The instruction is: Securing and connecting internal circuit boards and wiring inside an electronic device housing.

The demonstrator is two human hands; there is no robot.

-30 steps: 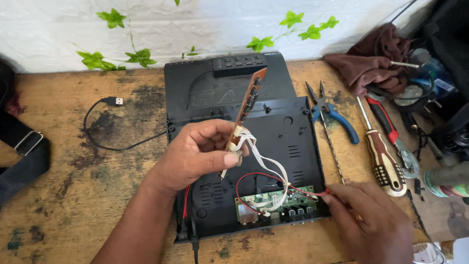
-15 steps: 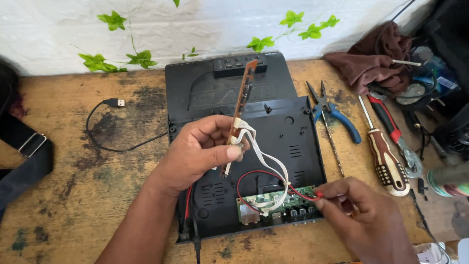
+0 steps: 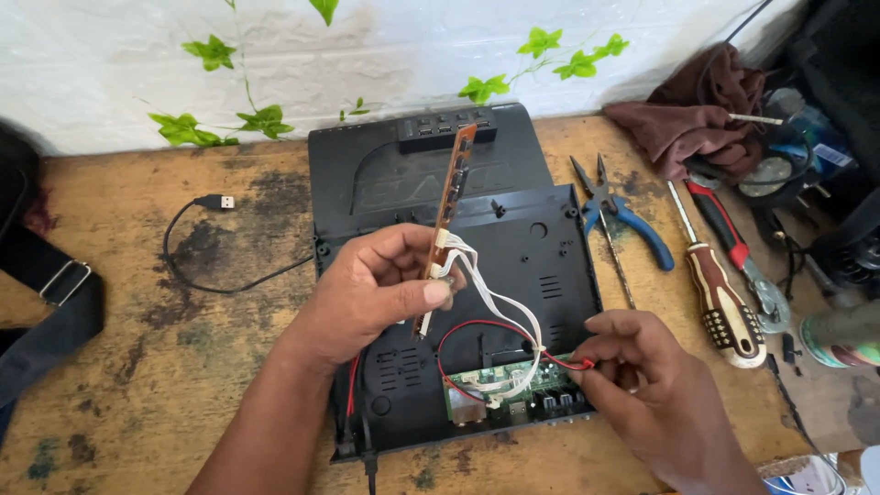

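Note:
My left hand [image 3: 371,289] holds a long narrow brown circuit strip [image 3: 449,197] upright over an opened black device case [image 3: 532,247]. White wires [image 3: 495,307] run from the strip down to a small green circuit board [image 3: 504,385] at the case's front edge. My right hand [image 3: 642,380] pinches a red wire [image 3: 486,330] just right of that board. A black lid piece [image 3: 403,170] with a row of buttons lies behind the case.
Blue-handled pliers [image 3: 623,215], a brown-and-white screwdriver [image 3: 720,289] and a red-handled tool [image 3: 733,243] lie to the right on the worn wooden bench [image 3: 137,367]. A maroon rag [image 3: 697,110] sits at back right. A black cable with plug [image 3: 215,247] lies left, a dark strap [image 3: 55,302] at the far left.
My left hand has tipped the brown strip a little more upright. My right hand has shifted slightly left along the red wire, closer to the green board.

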